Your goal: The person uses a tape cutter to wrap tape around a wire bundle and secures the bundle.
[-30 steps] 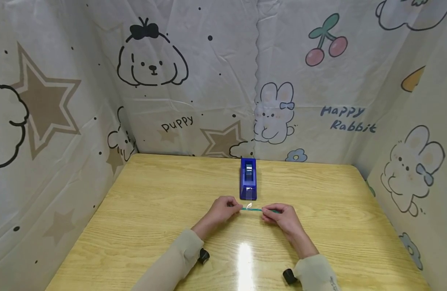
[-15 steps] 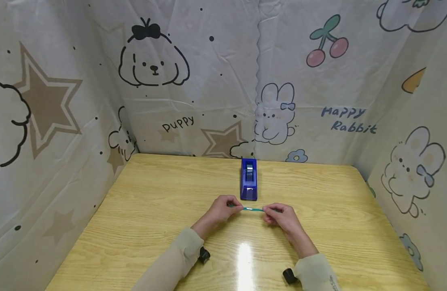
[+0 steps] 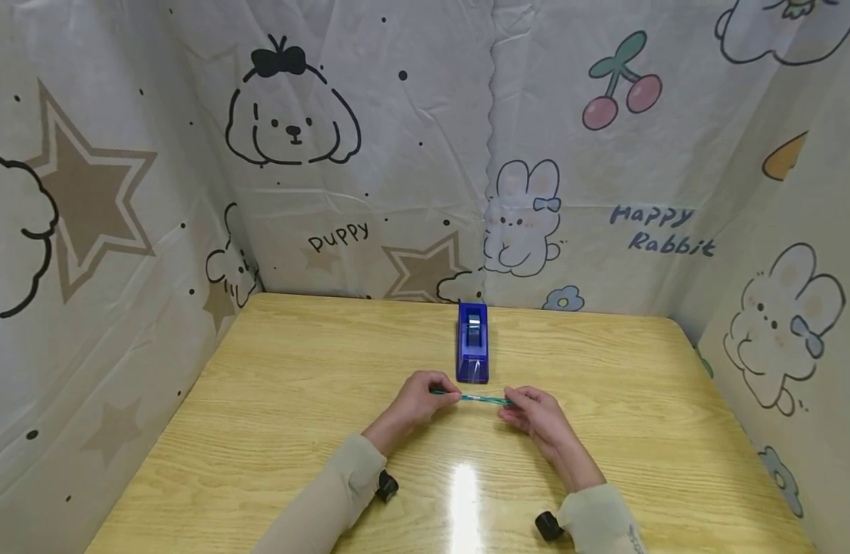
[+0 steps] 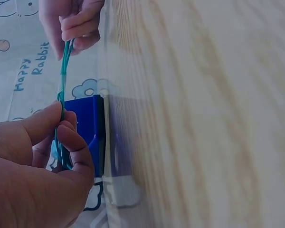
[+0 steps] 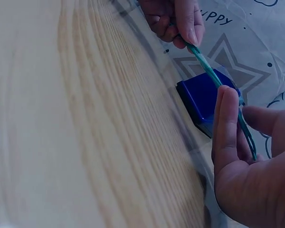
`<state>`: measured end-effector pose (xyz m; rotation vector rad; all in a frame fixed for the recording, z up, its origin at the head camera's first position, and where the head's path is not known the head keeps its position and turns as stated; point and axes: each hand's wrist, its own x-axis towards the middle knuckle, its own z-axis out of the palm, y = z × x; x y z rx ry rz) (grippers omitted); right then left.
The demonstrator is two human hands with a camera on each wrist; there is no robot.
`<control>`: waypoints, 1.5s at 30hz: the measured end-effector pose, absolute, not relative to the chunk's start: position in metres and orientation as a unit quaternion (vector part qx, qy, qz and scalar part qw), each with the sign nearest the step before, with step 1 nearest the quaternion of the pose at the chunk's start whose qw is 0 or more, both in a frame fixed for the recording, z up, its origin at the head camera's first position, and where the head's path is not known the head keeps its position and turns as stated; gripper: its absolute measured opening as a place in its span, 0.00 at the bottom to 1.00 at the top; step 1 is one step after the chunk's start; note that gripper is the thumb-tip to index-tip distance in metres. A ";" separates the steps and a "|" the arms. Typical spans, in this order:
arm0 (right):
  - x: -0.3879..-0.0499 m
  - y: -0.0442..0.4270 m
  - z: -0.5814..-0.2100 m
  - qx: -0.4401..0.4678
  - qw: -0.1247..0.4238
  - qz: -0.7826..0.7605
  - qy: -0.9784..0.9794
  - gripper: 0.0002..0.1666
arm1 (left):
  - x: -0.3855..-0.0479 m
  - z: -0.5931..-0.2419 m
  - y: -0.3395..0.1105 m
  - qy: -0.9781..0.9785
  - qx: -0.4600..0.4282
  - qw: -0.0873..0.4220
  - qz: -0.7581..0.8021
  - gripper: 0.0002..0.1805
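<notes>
While both hands work above the table (image 3: 293, 369), the cord (image 3: 483, 398) spans the gap between them, just on the person's side of the dispenser (image 3: 462, 362). The left hand (image 3: 421, 400) pinches the cord between thumb and fingers, with a looped portion of green strands lying within the curl of the fingers. The right hand (image 3: 535, 415) holds the opposite portion in a narrow grip between thumb and extended fingers; in the right wrist view, strands project past the fingers toward the palm and form a bend. Between the hands, the strands lie close together, and a clear band (image 4: 62, 81) encircles or covers them near mid-span; which of the two cannot be told. The dispenser is blue, rests upright near the table's far edge and carries a roll (image 3: 474, 329) in its recess. Both forearms are covered by pale sleeves (image 3: 331, 496), with a black device (image 3: 549, 526) at each cuff. Behind the table hangs a printed cloth (image 3: 425, 177) with cartoon animals, stars and cherries.
</notes>
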<state>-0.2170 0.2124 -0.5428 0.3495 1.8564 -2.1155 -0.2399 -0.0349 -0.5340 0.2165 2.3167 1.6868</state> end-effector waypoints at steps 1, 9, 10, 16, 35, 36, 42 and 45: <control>-0.218 0.212 -0.543 0.124 0.155 -0.736 0.647 0.19 | -0.240 -0.534 -0.035 0.800 0.076 0.132 0.580 0.03; -0.219 0.210 -0.545 0.131 0.165 -0.725 0.656 0.12 | -0.242 -0.534 -0.037 0.801 0.080 0.125 0.580 0.03; -0.219 0.210 -0.545 0.131 0.162 -0.727 0.655 0.11 | -0.242 -0.534 -0.037 0.800 0.082 0.125 0.581 0.03; -0.219 0.212 -0.544 0.122 0.146 -0.731 0.655 0.15 | -0.243 -0.535 -0.038 0.808 0.077 0.130 0.570 0.04; -0.221 0.213 -0.546 0.103 0.121 -0.727 0.669 0.14 | -0.245 -0.531 -0.036 0.827 0.081 0.142 0.539 0.10; -0.221 0.213 -0.546 0.105 0.121 -0.725 0.669 0.14 | -0.246 -0.531 -0.036 0.828 0.082 0.140 0.537 0.10; -0.223 0.212 -0.544 0.120 0.130 -0.719 0.672 0.19 | -0.246 -0.531 -0.036 0.835 0.098 0.118 0.528 0.08; -0.224 0.211 -0.545 0.123 0.138 -0.714 0.676 0.20 | -0.247 -0.530 -0.036 0.841 0.103 0.105 0.520 0.07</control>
